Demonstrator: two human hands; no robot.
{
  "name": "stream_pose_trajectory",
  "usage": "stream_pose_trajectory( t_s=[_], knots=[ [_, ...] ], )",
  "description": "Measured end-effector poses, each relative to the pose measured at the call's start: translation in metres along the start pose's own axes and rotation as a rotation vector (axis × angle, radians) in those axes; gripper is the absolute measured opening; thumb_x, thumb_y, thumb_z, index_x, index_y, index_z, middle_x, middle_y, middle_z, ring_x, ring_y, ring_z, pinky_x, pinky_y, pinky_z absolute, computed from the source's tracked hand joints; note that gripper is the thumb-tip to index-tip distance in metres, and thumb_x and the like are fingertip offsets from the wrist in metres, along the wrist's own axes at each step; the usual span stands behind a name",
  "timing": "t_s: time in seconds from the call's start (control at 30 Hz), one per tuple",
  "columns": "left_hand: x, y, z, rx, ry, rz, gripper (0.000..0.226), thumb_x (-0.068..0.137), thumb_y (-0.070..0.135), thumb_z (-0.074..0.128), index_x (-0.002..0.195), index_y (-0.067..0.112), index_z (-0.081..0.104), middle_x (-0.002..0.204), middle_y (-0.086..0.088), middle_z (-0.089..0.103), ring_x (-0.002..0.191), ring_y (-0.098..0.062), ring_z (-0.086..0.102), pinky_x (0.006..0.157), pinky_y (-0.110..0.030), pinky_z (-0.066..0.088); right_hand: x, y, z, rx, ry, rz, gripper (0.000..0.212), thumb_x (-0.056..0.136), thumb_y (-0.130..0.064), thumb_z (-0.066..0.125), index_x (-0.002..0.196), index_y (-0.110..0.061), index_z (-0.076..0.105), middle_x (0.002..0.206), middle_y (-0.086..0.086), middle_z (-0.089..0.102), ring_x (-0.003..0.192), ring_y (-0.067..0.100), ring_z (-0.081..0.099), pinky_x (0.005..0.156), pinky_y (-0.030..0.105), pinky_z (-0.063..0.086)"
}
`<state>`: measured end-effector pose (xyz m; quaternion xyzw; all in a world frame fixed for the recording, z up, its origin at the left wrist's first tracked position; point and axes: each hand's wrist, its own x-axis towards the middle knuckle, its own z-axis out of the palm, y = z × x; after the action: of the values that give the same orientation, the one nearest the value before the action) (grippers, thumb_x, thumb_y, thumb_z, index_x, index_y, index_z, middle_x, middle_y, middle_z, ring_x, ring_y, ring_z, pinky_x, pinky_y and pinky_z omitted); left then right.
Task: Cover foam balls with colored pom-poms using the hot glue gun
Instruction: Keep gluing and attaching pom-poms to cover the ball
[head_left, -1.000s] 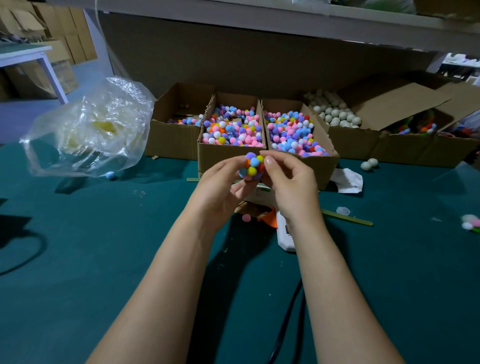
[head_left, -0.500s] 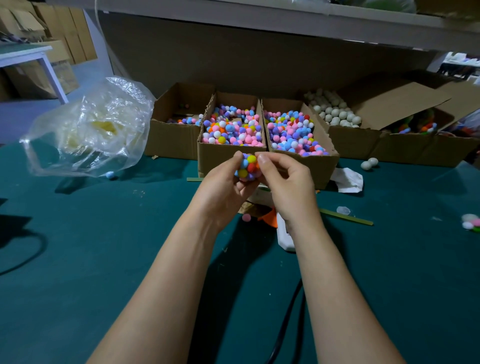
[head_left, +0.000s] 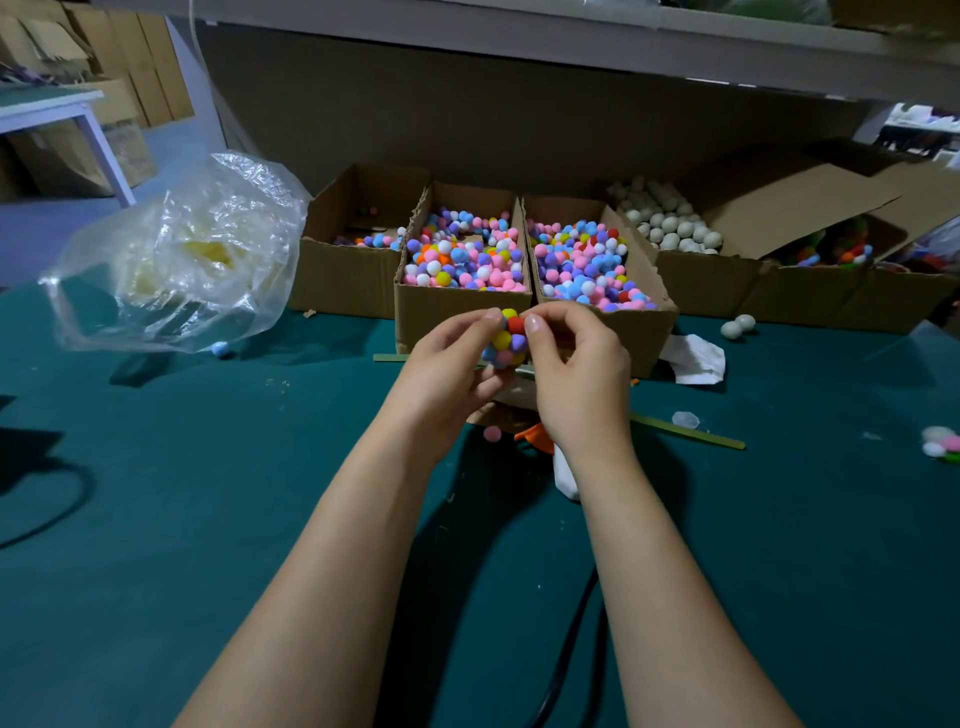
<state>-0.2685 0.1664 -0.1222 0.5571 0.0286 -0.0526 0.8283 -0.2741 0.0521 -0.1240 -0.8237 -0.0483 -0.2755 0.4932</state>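
Observation:
A foam ball covered in coloured pom-poms (head_left: 505, 340) is held above the green table, in front of the pom-pom boxes. My left hand (head_left: 447, 369) cups it from the left with curled fingers. My right hand (head_left: 576, 369) pinches it from the right, thumb at the top near a red pom-pom. Two cardboard boxes of loose pom-poms (head_left: 462, 254) (head_left: 584, 265) stand just behind. A box of bare white foam balls (head_left: 670, 228) sits further right. The glue gun (head_left: 540, 439), orange and white, lies on the table mostly hidden under my right wrist.
A crumpled clear plastic bag (head_left: 182, 254) stands at the left. Two loose foam balls (head_left: 737, 326), a white paper scrap (head_left: 696, 358), a glue stick (head_left: 685, 430) and a pink pom-pom (head_left: 492, 433) lie on the table. More cardboard boxes (head_left: 852, 275) line the back right. A black cable (head_left: 566, 644) runs towards me.
The pom-pom ball has been turned between my fingers, showing different colours, and both hands have lifted it slightly towards the boxes.

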Motion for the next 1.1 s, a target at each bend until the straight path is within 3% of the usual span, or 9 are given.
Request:
stream_pose_trajectory(
  t_s=[0.1, 0.23, 0.43, 0.5, 0.77, 0.93, 1.1],
  knots=[
    [-0.0013, 0.0007, 0.0015, -0.007, 0.001, 0.029, 0.016, 0.099, 0.019, 0.056, 0.112, 0.019, 0.066, 0.12, -0.01, 0.064, 0.107, -0.023, 0.066, 0.082, -0.029, 0.059, 0.0004, -0.0002, -0.0022, 0.044, -0.034, 0.021, 0.007, 0.095, -0.025, 0.059, 0.097, -0.023, 0.065, 0.086, -0.017, 0.06, 0.081, -0.01, 0.058, 0.066, -0.001, 0.042],
    [-0.0017, 0.0012, 0.0018, -0.021, 0.02, 0.04, 0.013, 0.098, 0.016, 0.057, 0.106, 0.013, 0.067, 0.112, -0.014, 0.067, 0.105, -0.025, 0.068, 0.076, -0.027, 0.059, -0.0006, -0.0003, -0.0014, 0.026, -0.089, 0.012, 0.006, 0.091, -0.026, 0.064, 0.096, -0.026, 0.065, 0.099, -0.008, 0.066, 0.089, -0.002, 0.06, 0.066, 0.004, 0.045],
    [-0.0023, 0.0001, 0.0031, 0.056, -0.002, 0.052, 0.006, 0.093, 0.014, 0.063, 0.099, 0.013, 0.066, 0.111, -0.015, 0.067, 0.104, -0.025, 0.067, 0.086, -0.035, 0.058, -0.0004, -0.0011, -0.0023, 0.047, -0.055, 0.02, 0.006, 0.095, -0.019, 0.058, 0.094, -0.02, 0.064, 0.094, -0.004, 0.065, 0.075, -0.01, 0.06, 0.061, 0.002, 0.043],
    [-0.002, 0.0002, 0.0037, 0.07, -0.007, 0.043, 0.008, 0.094, 0.011, 0.061, 0.1, 0.011, 0.066, 0.112, -0.016, 0.066, 0.1, -0.026, 0.068, 0.086, -0.036, 0.058, 0.0, -0.0013, -0.0026, 0.043, -0.05, 0.033, 0.006, 0.096, -0.019, 0.058, 0.093, -0.022, 0.062, 0.093, -0.005, 0.063, 0.076, -0.018, 0.055, 0.059, 0.0, 0.041],
    [-0.0032, 0.0017, 0.0039, 0.07, -0.043, 0.01, 0.017, 0.097, 0.006, 0.055, 0.11, 0.009, 0.065, 0.112, -0.016, 0.067, 0.096, -0.023, 0.069, 0.085, -0.033, 0.059, 0.0009, -0.0007, -0.0035, 0.059, -0.057, 0.109, 0.005, 0.095, -0.024, 0.058, 0.094, -0.027, 0.061, 0.095, -0.01, 0.063, 0.087, -0.001, 0.058, 0.062, 0.007, 0.043],
    [-0.004, 0.0037, 0.0017, 0.097, -0.07, 0.006, 0.024, 0.094, 0.012, 0.061, 0.118, 0.017, 0.063, 0.111, -0.011, 0.065, 0.093, -0.021, 0.067, 0.075, -0.027, 0.056, 0.0008, -0.0015, -0.0043, 0.109, -0.073, 0.115, 0.007, 0.094, -0.023, 0.06, 0.092, -0.029, 0.062, 0.087, -0.016, 0.062, 0.08, -0.013, 0.058, 0.061, 0.004, 0.045],
    [-0.0031, 0.0038, 0.0, 0.186, -0.012, 0.074, 0.015, 0.093, 0.013, 0.063, 0.107, 0.017, 0.066, 0.1, -0.007, 0.07, 0.088, -0.018, 0.069, 0.084, -0.034, 0.057, 0.0026, -0.0033, -0.0069, 0.222, -0.074, 0.182, 0.014, 0.093, -0.022, 0.061, 0.087, -0.034, 0.06, 0.096, -0.009, 0.066, 0.095, 0.007, 0.062, 0.081, 0.025, 0.054]
  ],
)
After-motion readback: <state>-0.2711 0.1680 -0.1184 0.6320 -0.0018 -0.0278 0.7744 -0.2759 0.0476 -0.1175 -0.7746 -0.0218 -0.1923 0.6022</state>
